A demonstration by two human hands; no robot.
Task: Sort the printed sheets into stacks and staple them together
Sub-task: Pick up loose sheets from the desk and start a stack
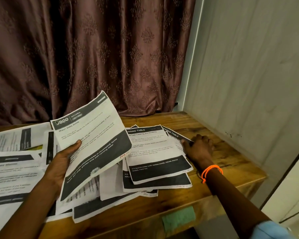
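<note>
Sorting is barely underway: the left hand (62,157) grips 1 lifted sheet (91,135) beside the dressing-table stack (155,152), whose far edge the right hand (199,147) touches, grip unclear, nothing stapled.

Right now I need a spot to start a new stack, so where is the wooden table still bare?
Bare wood shows along the brown wooden table's right edge, beyond the right hand, at the back strip by the maroon curtain, and along the front edge near the green tape patch. Left and centre are crowded with overlapping printed sheets.
</note>
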